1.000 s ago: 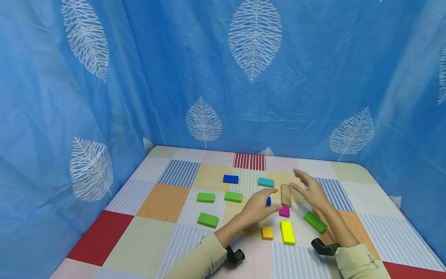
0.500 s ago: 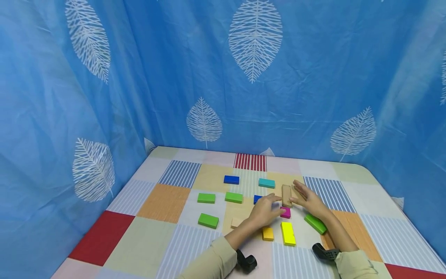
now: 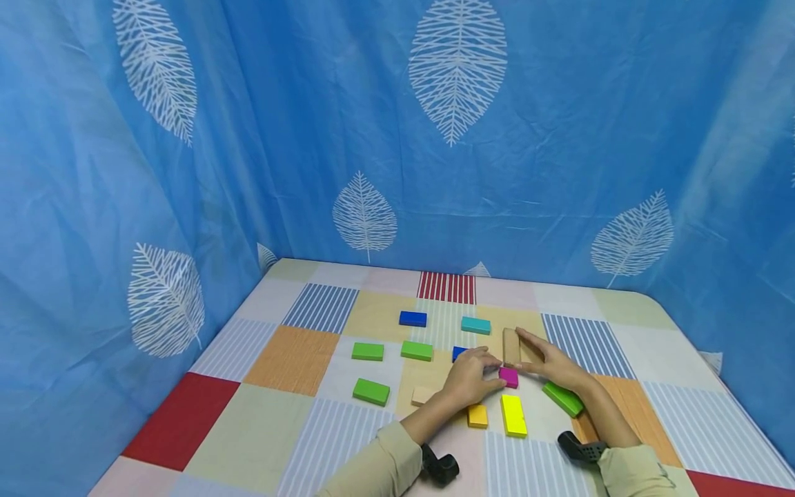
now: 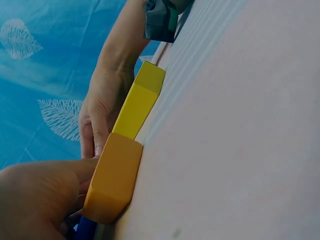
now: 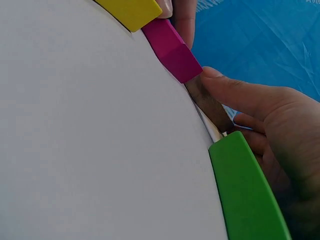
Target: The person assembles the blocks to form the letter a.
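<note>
In the head view my left hand (image 3: 468, 379) pinches at the left end of a small magenta block (image 3: 508, 377). From the right wrist, the left thumb tip shows at one end of that magenta block (image 5: 175, 52). My right hand (image 3: 555, 364) grips a plain wooden block (image 3: 511, 347) from its right side, thumb at the near end and fingers toward the far end. The right thumb (image 5: 220, 82) lies against the wooden block (image 5: 210, 102), right by the magenta block's corner. Both blocks sit close together; the left fingers are partly hidden in the left wrist view.
Near the hands lie a yellow block (image 3: 513, 416), an orange block (image 3: 477, 416), a dark green block (image 3: 562, 399) and a blue block (image 3: 459, 353). Farther left are several light green blocks (image 3: 370, 391). A teal block (image 3: 475, 325) and another blue block (image 3: 413, 319) lie behind.
My left hand has moved right and down to the magenta block, uncovering a pale wooden block. The right hand has lowered leftward and its fingers have closed on the wooden block.
</note>
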{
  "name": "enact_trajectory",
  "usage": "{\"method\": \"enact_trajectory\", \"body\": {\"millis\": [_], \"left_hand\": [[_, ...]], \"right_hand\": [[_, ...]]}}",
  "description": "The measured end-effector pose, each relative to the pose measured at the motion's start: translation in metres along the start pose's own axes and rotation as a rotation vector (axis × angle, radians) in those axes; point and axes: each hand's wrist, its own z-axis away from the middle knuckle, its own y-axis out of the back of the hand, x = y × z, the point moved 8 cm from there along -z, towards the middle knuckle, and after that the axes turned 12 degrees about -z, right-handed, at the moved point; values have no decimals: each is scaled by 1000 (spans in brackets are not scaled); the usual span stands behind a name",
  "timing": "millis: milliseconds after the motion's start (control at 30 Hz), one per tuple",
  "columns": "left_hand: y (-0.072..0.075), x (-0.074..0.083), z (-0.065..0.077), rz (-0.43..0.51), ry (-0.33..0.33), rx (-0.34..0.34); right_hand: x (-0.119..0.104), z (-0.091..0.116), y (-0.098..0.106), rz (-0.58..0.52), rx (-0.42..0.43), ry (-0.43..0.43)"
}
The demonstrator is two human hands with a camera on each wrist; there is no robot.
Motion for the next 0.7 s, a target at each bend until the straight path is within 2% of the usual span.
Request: {"method": "enact_trajectory", "body": {"millis": [167, 400, 700], "left_hand": [[0, 1, 0, -3, -15, 23], [0, -3, 1, 17, 27, 21], [0, -3, 0, 14, 30, 18]], "right_hand": [[0, -1, 1, -20, 17, 1], [0, -9, -1, -19, 53, -13], [-1, -18, -2, -78, 27, 13]]}}
